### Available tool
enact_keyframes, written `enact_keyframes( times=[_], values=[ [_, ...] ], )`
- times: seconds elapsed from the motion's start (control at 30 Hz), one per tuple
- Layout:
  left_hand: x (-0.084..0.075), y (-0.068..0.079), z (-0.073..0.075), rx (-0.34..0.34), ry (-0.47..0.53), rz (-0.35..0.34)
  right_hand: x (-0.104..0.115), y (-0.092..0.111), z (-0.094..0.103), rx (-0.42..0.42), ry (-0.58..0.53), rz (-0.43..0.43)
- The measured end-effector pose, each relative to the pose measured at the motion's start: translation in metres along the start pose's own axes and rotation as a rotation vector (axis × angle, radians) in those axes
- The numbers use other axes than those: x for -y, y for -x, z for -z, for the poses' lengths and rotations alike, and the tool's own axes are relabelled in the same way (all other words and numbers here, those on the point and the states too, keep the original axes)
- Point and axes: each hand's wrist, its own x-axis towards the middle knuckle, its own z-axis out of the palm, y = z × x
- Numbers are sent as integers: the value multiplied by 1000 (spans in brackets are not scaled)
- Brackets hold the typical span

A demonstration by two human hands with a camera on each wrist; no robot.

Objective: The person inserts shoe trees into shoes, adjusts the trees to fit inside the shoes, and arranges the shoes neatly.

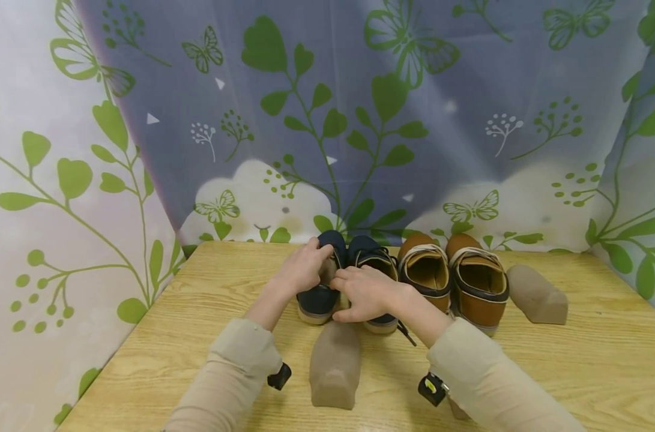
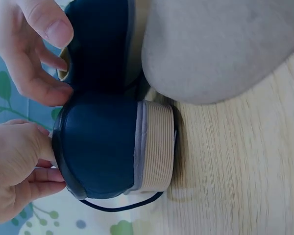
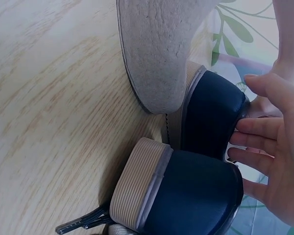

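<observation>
Two navy lace-up shoes stand side by side, heels toward me. My left hand (image 1: 301, 268) grips the upper of the left navy shoe (image 1: 316, 302) at its opening, thumb and fingers around the collar. A grey-brown surface shows inside that opening. My right hand (image 1: 371, 291) spans the gap between the shoes; its outstretched fingers (image 3: 257, 128) touch the left shoe's collar in the right wrist view. Partly behind this hand is the right navy shoe (image 3: 191, 191). Just in front lies a grey-brown, toe-shaped shoe form (image 1: 335, 366), its rounded end toward the shoes.
To the right stand two tan lace-up shoes, a left one (image 1: 425, 270) and a right one (image 1: 476, 282). Another shoe form (image 1: 538, 295) lies beyond them, and part of a third (image 1: 459, 410) shows under my right sleeve. A printed cloth (image 1: 327, 120) hangs behind the wooden table (image 1: 241, 270).
</observation>
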Motion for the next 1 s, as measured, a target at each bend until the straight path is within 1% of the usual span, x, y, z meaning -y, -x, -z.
enact_keyframes(
  times=[0.17, 0.37, 0.57, 0.63, 0.83, 1.0],
  values=[
    [2, -2, -2, 12, 10, 13, -1, -1, -2, -2, -18, 7],
    [4, -3, -3, 30, -13, 36, -1, -2, -2, -2, -15, 16],
    [3, -4, -3, 14, -47, 41, -1, -3, -3, 0, -9, 6],
    [3, -5, -4, 11, -69, 41, -1, -3, -3, 1, -12, 5],
    [2, -7, -5, -6, -194, 36, -1, -3, -2, -2, -6, 7],
    [1, -9, -5, 5, -241, 53, 0, -2, -2, -6, -8, 7]
  ],
)
